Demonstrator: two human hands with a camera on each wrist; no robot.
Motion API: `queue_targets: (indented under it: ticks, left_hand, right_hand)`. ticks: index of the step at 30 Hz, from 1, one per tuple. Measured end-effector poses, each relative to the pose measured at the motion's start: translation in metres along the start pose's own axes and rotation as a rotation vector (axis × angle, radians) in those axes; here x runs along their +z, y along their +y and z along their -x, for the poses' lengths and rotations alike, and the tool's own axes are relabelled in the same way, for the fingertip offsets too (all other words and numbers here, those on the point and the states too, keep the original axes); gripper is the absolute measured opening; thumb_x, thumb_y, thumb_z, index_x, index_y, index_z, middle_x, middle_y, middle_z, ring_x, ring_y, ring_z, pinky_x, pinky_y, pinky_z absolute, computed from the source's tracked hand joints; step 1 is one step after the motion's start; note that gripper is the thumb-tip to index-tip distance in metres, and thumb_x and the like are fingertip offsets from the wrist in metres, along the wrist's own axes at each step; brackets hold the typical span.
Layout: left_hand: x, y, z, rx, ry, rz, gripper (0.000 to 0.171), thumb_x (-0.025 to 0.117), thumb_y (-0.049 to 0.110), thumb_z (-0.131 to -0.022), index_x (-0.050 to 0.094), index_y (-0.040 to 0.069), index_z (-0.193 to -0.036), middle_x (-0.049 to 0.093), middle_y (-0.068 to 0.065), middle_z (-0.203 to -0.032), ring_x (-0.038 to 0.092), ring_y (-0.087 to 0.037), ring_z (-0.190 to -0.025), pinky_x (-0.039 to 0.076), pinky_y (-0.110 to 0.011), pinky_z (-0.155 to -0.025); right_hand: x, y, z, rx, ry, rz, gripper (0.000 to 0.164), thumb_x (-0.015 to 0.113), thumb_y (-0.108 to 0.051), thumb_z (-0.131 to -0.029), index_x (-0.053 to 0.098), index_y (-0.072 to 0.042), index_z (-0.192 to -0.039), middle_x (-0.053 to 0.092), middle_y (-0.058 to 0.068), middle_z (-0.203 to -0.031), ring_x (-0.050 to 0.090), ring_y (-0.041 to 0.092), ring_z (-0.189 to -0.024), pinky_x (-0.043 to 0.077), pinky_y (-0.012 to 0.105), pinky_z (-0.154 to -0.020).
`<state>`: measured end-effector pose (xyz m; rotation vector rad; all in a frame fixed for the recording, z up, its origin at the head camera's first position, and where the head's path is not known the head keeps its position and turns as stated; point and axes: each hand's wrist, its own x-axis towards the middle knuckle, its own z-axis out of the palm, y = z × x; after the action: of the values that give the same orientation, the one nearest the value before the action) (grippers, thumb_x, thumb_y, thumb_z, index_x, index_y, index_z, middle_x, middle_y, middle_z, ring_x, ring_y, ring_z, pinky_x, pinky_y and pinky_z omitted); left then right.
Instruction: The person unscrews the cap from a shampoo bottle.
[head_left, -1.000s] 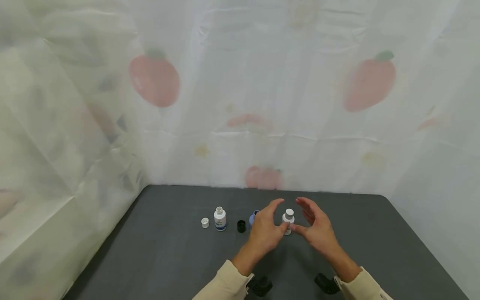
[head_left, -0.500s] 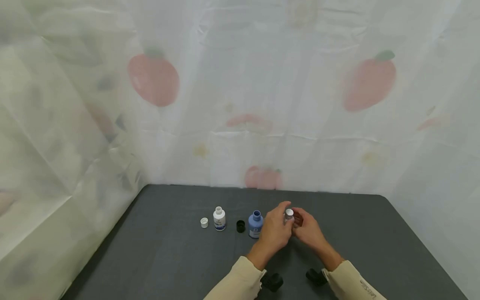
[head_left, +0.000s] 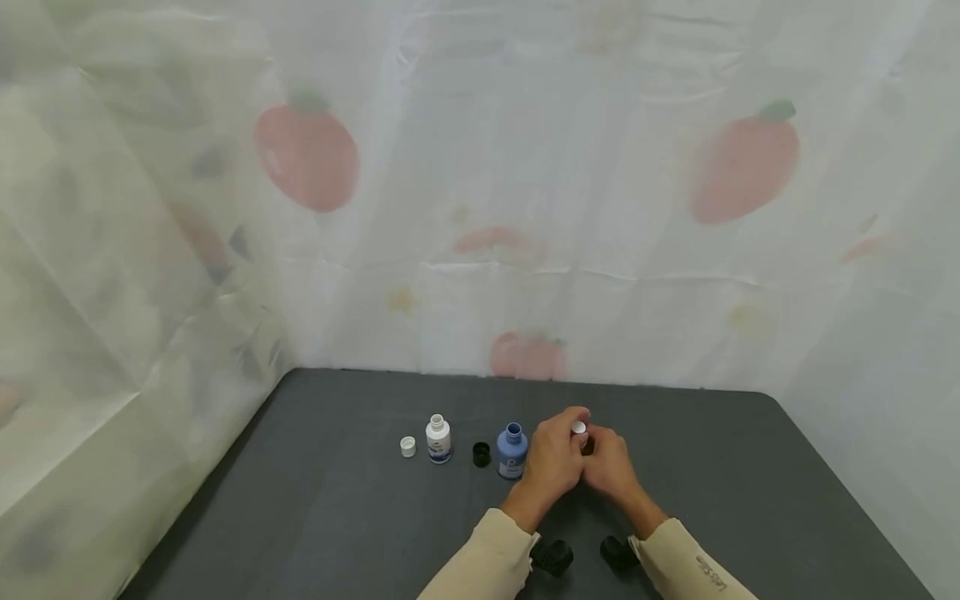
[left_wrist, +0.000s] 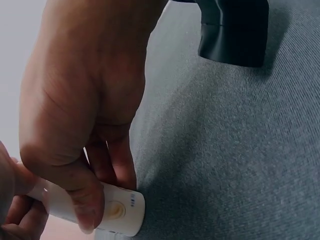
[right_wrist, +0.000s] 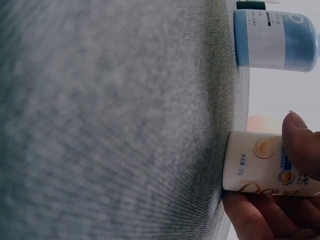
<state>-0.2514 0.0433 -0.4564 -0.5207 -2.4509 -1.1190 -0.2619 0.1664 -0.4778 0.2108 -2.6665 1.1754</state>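
Observation:
A small white bottle point(left_wrist: 127, 212) with a printed label stands on the dark table between my two hands. My right hand point(head_left: 609, 463) holds its body, the thumb across the label and the fingers behind. At the top, my left hand point(head_left: 555, 462) pinches the bottle's white cap point(head_left: 578, 427). In the left wrist view the left hand's fingers point(left_wrist: 25, 220) show only partly at the edge, and the cap is hidden there. In the right wrist view the bottle's base touches the cloth, while its upper part lies outside the picture.
Left of my hands stands an uncapped blue bottle point(head_left: 512, 454), with a black cap point(head_left: 481, 454) beside it. Farther left are an uncapped white bottle point(head_left: 438, 440) and a loose white cap point(head_left: 408, 447). A pale printed curtain point(head_left: 600, 208) hangs behind the table point(head_left: 337, 517).
Both hands have come in around the small bottle, from apart with spread fingers to gripping it. The blue bottle, earlier partly covered by the left hand, now shows more fully.

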Motion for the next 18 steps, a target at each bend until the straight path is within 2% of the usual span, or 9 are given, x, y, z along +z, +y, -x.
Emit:
queue_targets:
  ticks: [5, 12, 18]
  left_hand:
    - [0.0018, -0.0025, 0.0005, -0.025, -0.016, 0.021, 0.028, 0.071, 0.001, -0.096, 0.070, 0.009, -0.123, 0.078, -0.009, -0.117, 0.076, -0.022, -0.103, 0.063, -0.036, -0.092]
    - [0.0047, -0.0031, 0.0007, 0.015, 0.090, -0.002, 0.021, 0.076, 0.000, -0.090, 0.074, 0.011, -0.108, 0.081, -0.006, -0.101, 0.077, -0.019, -0.088, 0.063, -0.030, -0.078]
    - [0.0037, -0.0020, 0.0021, 0.011, 0.114, 0.006, 0.018, 0.077, 0.001, -0.090, 0.074, 0.011, -0.105, 0.081, -0.006, -0.098, 0.077, -0.018, -0.086, 0.063, -0.030, -0.077]
  right_hand:
    - [0.0014, 0.0007, -0.0001, 0.002, 0.006, 0.011, 0.004, 0.076, -0.005, -0.086, 0.073, -0.006, -0.085, 0.066, 0.003, -0.069, 0.051, 0.014, -0.064, 0.043, 0.028, -0.061]
    - [0.0034, -0.0001, -0.0016, 0.004, 0.039, 0.021, 0.011, 0.074, -0.006, -0.085, 0.068, -0.007, -0.076, 0.056, -0.001, -0.062, 0.047, 0.014, -0.060, 0.038, 0.027, -0.057]
    - [0.0024, -0.0022, -0.0007, 0.019, 0.042, 0.013, 0.012, 0.074, -0.006, -0.085, 0.068, -0.007, -0.074, 0.050, -0.003, -0.058, 0.043, 0.013, -0.056, 0.035, 0.026, -0.054]
